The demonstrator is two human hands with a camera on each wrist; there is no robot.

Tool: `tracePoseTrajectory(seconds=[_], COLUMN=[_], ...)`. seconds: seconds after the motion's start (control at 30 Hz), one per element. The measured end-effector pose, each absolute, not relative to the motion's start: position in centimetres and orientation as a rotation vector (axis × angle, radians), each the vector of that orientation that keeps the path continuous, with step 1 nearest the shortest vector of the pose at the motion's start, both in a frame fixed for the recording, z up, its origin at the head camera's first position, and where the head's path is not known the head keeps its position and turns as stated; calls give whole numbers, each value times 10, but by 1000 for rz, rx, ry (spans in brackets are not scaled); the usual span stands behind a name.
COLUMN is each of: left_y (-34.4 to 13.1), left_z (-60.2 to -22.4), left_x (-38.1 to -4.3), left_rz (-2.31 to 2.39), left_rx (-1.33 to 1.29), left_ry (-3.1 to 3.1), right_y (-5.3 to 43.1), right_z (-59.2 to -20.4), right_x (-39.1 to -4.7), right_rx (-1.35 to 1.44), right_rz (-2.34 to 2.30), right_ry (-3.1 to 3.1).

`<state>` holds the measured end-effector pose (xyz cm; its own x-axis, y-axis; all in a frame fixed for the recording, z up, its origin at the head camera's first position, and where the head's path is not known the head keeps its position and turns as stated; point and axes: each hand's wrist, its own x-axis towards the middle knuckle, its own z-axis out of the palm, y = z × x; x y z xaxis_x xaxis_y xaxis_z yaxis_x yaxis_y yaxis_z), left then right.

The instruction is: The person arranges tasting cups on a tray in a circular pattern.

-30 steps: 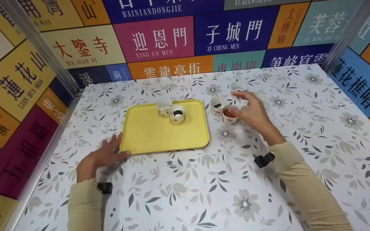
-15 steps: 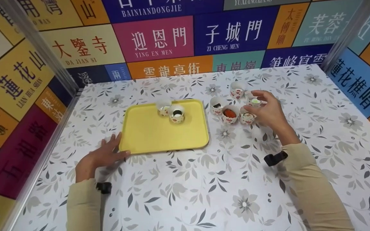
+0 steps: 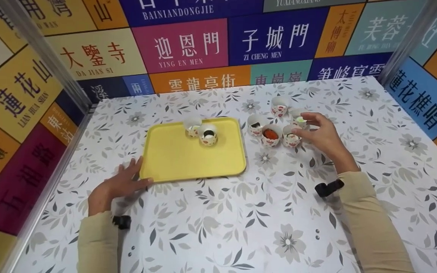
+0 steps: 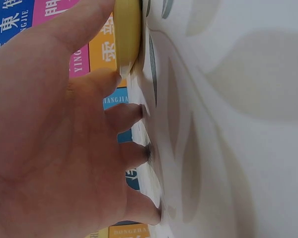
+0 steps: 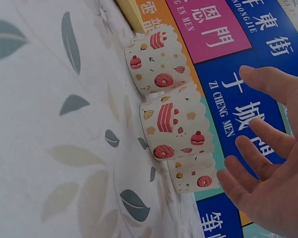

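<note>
My left hand (image 3: pixel 119 185) rests at the near left corner of a yellow tray (image 3: pixel 176 159), fingers spread on the tabletop and thumb along the tray's front edge. Two paper baking cups stand toward the tray's back: a cup with dark contents (image 3: pixel 208 136) and a paler cup (image 3: pixel 192 128) behind it. To the right, my right hand (image 3: pixel 325 137) hovers beside a cluster of cups, fingers extended and holding nothing. Nearest it are a cup with pale contents (image 3: pixel 291 137) and a cup with green contents (image 3: pixel 297 116). The right wrist view shows scalloped, dessert-printed cups (image 5: pixel 176 124) apart from the fingers.
Left of these stand a cup with orange-red contents (image 3: pixel 270 135) and a cup with dark contents (image 3: pixel 255 126). Another cup (image 3: pixel 279 107) stands farther back. A flowered cloth (image 3: pixel 211 227) covers the table. Walls with lettered panels (image 3: pixel 188 45) rise behind and at both sides.
My right hand has moved right, from over the orange-red cup to beside the rightmost cups, uncovering them, then drawn back slightly. My left hand stays at the tray corner.
</note>
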<state>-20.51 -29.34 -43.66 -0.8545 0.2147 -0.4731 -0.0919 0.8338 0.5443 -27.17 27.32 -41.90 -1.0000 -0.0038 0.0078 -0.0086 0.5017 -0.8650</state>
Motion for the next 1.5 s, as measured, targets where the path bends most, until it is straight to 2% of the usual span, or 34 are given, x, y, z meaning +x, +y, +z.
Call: tracePoseTrajectory(seconds=[0.43, 1.03, 1.5], left_y=[-294, -296, -295], left_z=[-437, -437, -438], left_x=[-205, -205, -207], left_rz=[772, 780, 746], left_rx=[98, 92, 40], left_ry=[2486, 2477, 2479], right_y=[279, 273, 271], right_z=[-431, -438, -438], right_x=[-279, -282, -283], right_rx=[-65, 19, -42], right_rz=[1595, 1523, 1504], right_ry=[-2802, -2954, -2968])
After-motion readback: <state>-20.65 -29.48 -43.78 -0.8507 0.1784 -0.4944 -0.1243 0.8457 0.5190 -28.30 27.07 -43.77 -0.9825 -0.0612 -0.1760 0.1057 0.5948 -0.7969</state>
